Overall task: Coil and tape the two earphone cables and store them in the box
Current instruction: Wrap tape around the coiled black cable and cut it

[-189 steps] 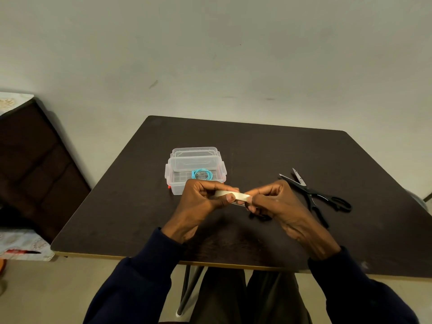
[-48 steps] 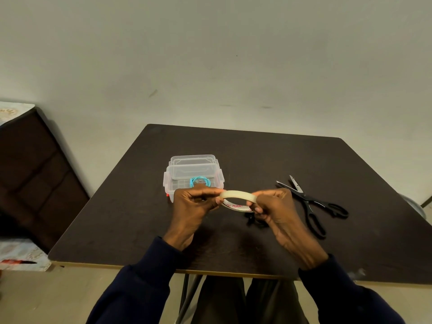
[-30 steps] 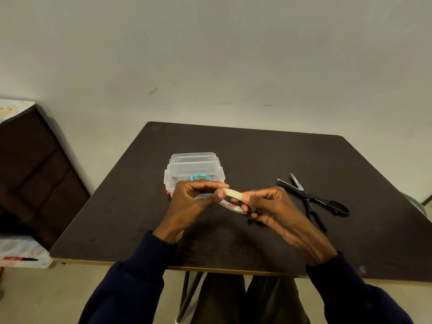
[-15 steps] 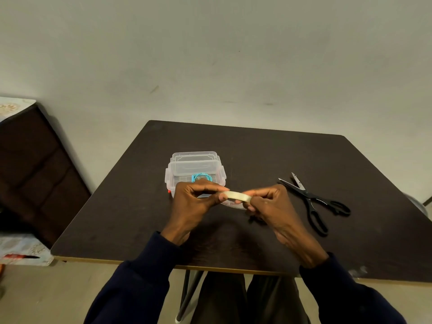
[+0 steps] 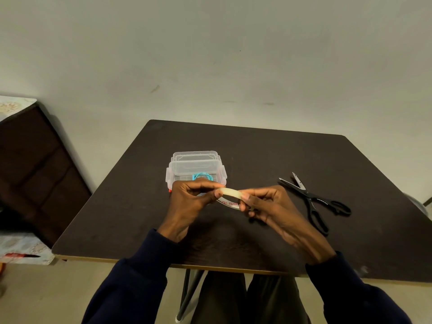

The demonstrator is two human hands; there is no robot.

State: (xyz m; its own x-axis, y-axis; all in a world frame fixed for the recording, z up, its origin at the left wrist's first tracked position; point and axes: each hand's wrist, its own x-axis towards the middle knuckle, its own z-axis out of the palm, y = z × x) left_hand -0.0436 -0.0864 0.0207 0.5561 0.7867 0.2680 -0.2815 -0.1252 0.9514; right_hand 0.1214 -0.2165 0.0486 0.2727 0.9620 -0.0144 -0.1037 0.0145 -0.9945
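Observation:
A pale roll of tape (image 5: 230, 192) is held above the dark table (image 5: 268, 157) between both hands. My left hand (image 5: 191, 199) pinches its left side, and my right hand (image 5: 268, 206) pinches its right side with the fingertips on the roll's rim. Behind the hands stands a clear plastic box (image 5: 195, 168) with its lid tilted up at the back. A coiled turquoise earphone cable (image 5: 201, 176) lies inside it. Something small and dark sits under my right hand's fingers; what it is cannot be told.
Black scissors (image 5: 313, 202), blades apart, lie on the table to the right of my hands. A dark wooden cabinet (image 5: 32, 169) stands at the left beside the table. The wall is close behind the table's far edge.
Both hands have kept hold of the tape roll and turned it slightly; the fingers have shifted along its rim. The box and the scissors have not moved.

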